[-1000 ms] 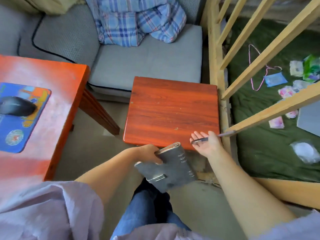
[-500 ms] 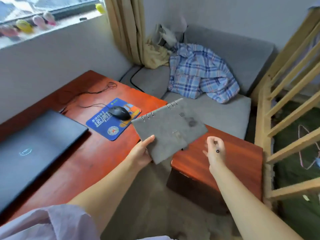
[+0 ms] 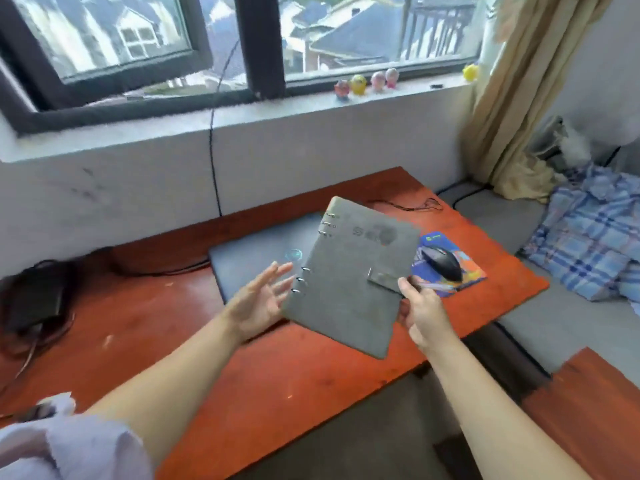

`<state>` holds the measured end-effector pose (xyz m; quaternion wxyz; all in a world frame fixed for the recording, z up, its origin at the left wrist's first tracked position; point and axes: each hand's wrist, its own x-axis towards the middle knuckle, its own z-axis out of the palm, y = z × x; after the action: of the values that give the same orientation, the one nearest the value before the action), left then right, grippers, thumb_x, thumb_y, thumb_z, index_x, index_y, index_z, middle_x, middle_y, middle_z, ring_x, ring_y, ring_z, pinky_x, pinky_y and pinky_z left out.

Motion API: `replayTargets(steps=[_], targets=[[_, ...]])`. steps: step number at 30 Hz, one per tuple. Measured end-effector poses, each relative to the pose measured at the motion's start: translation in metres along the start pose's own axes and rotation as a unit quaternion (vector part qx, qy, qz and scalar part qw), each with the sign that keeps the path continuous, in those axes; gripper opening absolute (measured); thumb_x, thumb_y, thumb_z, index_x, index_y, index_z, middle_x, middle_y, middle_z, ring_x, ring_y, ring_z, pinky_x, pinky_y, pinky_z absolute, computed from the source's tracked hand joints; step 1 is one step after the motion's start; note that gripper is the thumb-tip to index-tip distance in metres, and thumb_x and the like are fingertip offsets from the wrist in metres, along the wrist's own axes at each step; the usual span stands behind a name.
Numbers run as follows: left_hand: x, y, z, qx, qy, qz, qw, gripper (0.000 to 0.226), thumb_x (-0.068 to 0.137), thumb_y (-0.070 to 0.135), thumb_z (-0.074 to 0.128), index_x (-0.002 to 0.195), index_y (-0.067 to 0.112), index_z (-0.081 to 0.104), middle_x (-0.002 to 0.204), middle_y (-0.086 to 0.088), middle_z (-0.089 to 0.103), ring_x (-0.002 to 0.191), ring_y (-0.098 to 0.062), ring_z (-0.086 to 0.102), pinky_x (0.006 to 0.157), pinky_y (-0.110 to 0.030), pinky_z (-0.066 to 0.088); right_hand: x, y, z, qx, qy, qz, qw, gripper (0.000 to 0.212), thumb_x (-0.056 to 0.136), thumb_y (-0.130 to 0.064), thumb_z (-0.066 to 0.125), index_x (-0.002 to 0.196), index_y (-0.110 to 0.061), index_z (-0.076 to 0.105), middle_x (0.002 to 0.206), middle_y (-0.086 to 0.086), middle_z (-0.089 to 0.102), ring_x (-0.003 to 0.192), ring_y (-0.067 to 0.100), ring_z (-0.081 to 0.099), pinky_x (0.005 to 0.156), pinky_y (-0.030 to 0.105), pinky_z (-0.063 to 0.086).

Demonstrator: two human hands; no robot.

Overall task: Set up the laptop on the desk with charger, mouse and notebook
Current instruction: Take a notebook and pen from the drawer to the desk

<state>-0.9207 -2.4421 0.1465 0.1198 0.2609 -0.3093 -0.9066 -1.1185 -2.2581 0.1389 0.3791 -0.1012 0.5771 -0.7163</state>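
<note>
I hold a grey ring-bound notebook [image 3: 349, 282] tilted in the air above the red desk [image 3: 277, 375]. My right hand [image 3: 420, 310] grips its right edge beside the clasp strap. Fingers spread, my left hand [image 3: 258, 299] sits at the lower ring edge, and I cannot tell whether it touches the cover. Behind the notebook a closed dark laptop [image 3: 256, 261] lies flat on the desk, partly hidden. A black mouse [image 3: 443, 263] rests on a blue mouse pad [image 3: 467, 275] to the right. At the desk's far left lies a black charger brick [image 3: 34, 299] with its cables.
A grey sofa [image 3: 554, 306] with a plaid shirt [image 3: 588, 233] borders the desk's right side. A small red side table [image 3: 588, 410] stands at lower right. Small figurines [image 3: 363, 83] line the window sill, a cable [image 3: 213, 161] hangs down the wall, and a curtain [image 3: 512, 98] hangs right.
My view swung left from the side table to the desk and window. The notebook went from my left hand's grip to my right hand's; my left hand opened beside it.
</note>
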Motion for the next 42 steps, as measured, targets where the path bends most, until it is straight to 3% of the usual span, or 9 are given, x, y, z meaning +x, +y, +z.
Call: replayTargets(steps=[4,7,12,15,21,27,33,38,42], targets=[[-0.048,0.006,-0.052,0.185,0.123,0.06,0.973,0.016,0.095,0.018,0.047,0.107,0.019,0.057,0.078,0.007,0.067,0.061,-0.007,0.063,0.054,-0.02,0.05,0.019,0.027,0.082,-0.163,-0.112,0.01,0.98,0.011,0.095,-0.011,0.049,0.091,-0.016,0.058,0.086,-0.002,0.07,0.061,0.003,0.067,0.048,0.02,0.052],[-0.085,-0.007,-0.091,0.141,0.262,0.114,0.948,0.018,0.096,0.007,0.044,0.105,0.015,0.058,0.087,-0.003,0.061,0.07,-0.017,0.053,0.064,-0.028,0.042,0.022,0.069,0.14,-0.295,-0.17,-0.011,0.94,0.025,0.092,-0.015,0.053,0.116,-0.008,0.055,0.107,0.011,0.062,0.088,0.018,0.06,0.071,0.034,0.051],[-0.133,-0.024,-0.141,0.113,0.426,0.158,0.883,0.026,0.094,0.0,0.046,0.109,0.012,0.063,0.095,-0.013,0.062,0.072,-0.022,0.058,0.06,-0.025,0.049,-0.003,0.136,0.192,-0.407,-0.242,-0.034,0.88,0.04,0.09,-0.014,0.058,0.128,-0.009,0.046,0.1,0.006,0.061,0.093,0.018,0.058,0.085,0.028,0.045],[-0.138,-0.032,-0.167,0.128,0.509,0.151,0.838,0.033,0.092,0.001,0.049,0.121,0.012,0.061,0.096,-0.015,0.062,0.082,-0.025,0.054,0.073,-0.036,0.045,-0.014,0.161,0.206,-0.464,-0.291,-0.071,0.834,0.05,0.087,-0.006,0.057,0.134,-0.006,0.042,0.13,0.01,0.054,0.12,0.024,0.051,0.104,0.033,0.038],[-0.134,-0.043,-0.202,0.235,0.6,0.083,0.76,0.038,0.089,0.012,0.057,0.127,0.017,0.057,0.108,-0.011,0.07,0.091,-0.03,0.066,0.084,-0.038,0.051,-0.011,0.19,0.215,-0.529,-0.348,-0.086,0.769,0.043,0.084,-0.006,0.06,0.125,-0.01,0.048,0.126,0.006,0.055,0.115,0.021,0.053,0.098,0.021,0.035],[-0.13,-0.047,-0.209,0.373,0.626,0.065,0.682,0.042,0.087,0.018,0.062,0.128,0.009,0.056,0.111,-0.017,0.058,0.103,-0.031,0.056,0.099,-0.039,0.044,-0.001,0.194,0.214,-0.547,-0.36,-0.106,0.748,0.044,0.084,-0.012,0.063,0.125,-0.01,0.049,0.126,0.004,0.056,0.114,0.019,0.053,0.097,0.019,0.034],[-0.128,-0.047,-0.207,0.351,0.619,0.042,0.702,0.044,0.09,0.022,0.058,0.132,0.013,0.051,0.111,-0.017,0.05,0.096,-0.031,0.055,0.094,-0.04,0.047,-0.005,0.188,0.219,-0.601,-0.365,-0.152,0.694,0.043,0.089,-0.011,0.05,0.13,-0.01,0.041,0.137,0.008,0.043,0.128,0.025,0.04,0.099,0.035,0.04],[-0.129,-0.043,-0.209,0.357,0.605,0.008,0.711,0.046,0.09,0.027,0.056,0.134,0.016,0.048,0.118,-0.017,0.049,0.103,-0.033,0.055,0.097,-0.039,0.045,-0.012,0.183,0.24,-0.632,-0.332,-0.248,0.655,0.038,0.09,-0.01,0.041,0.128,-0.008,0.042,0.143,0.013,0.034,0.136,0.027,0.031,0.101,0.034,0.038],[-0.131,-0.043,-0.213,0.353,0.6,-0.002,0.718,0.048,0.091,0.03,0.055,0.136,0.017,0.046,0.124,-0.016,0.048,0.11,-0.032,0.052,0.098,-0.038,0.042,-0.016,0.187,0.27,-0.688,-0.412,-0.303,0.515,0.044,0.092,-0.012,0.036,0.135,-0.006,0.033,0.148,0.018,0.027,0.144,0.029,0.014,0.116,0.037,0.019]])
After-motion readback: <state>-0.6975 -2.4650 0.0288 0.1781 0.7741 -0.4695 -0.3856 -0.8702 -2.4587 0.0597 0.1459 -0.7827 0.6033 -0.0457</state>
